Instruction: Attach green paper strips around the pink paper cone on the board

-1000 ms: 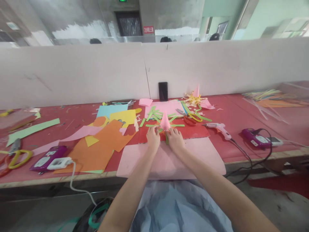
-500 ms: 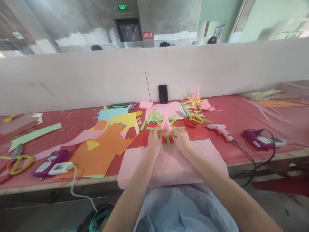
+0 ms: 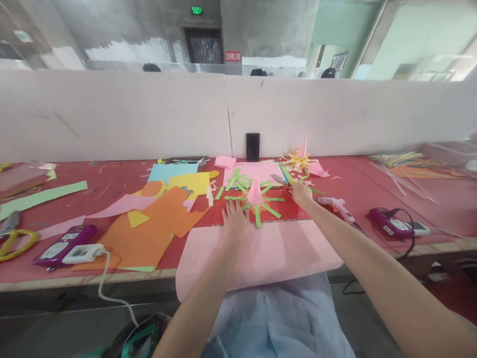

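A pink paper cone (image 3: 255,193) stands upright in the middle, with green paper strips (image 3: 271,211) spread out around its base like rays. It rests on a red sheet (image 3: 293,212). My left hand (image 3: 236,219) lies flat beside the cone's left side, fingers spread, close to the strips. Over on the right, my right hand (image 3: 302,193) is closed around the handles of a pair of scissors (image 3: 278,178), whose blades point left. The hand hides most of the handles. Loose green strips (image 3: 234,179) lie behind the cone on pink paper.
A pink glue gun (image 3: 338,208) lies right of my right hand. A second cone with yellow fringe (image 3: 301,155) stands behind. Orange paper (image 3: 149,238) and yellow paper (image 3: 192,185) cover the left. A phone (image 3: 253,147) leans on the white partition (image 3: 167,119). Purple devices (image 3: 67,244) sit near the edge.
My right hand has left the cone and moved right and back to the scissors. My left hand has flattened beside the cone. The view has shifted slightly.
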Motion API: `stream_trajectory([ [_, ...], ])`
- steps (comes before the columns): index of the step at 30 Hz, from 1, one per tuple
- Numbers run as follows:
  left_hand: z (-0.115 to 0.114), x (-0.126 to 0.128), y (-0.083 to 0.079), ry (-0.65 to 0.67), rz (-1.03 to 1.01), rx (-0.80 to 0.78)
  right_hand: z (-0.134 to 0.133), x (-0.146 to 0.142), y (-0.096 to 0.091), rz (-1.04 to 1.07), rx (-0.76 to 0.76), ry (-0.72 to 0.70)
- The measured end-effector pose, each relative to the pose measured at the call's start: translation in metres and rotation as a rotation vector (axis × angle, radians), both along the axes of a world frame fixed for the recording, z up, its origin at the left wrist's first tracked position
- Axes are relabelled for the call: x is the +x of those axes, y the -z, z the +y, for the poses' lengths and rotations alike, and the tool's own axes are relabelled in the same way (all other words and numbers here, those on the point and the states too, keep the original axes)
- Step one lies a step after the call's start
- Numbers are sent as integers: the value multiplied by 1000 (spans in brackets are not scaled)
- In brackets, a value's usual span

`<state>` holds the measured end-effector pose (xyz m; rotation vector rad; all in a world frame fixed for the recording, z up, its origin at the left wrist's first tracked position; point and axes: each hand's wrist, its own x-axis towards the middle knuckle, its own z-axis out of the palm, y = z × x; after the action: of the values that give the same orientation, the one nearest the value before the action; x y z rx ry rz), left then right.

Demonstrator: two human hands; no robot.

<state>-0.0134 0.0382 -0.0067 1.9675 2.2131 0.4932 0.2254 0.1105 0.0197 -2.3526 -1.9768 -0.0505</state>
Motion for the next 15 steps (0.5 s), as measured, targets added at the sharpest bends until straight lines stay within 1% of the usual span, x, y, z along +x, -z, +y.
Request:
stream_trajectory([
  [2,-1,0,0,13,15,8,-1,2,5,-15,43,-37],
  [5,-1,0,2,28,51,11,-1,7,6,-25,62,-71],
  [11,-1,1,2,25,121,3,3,13,-2,-77,75,-119],
  [15,-3,2,0,22,129,-8,13,1,-11,-106,85,-175],
])
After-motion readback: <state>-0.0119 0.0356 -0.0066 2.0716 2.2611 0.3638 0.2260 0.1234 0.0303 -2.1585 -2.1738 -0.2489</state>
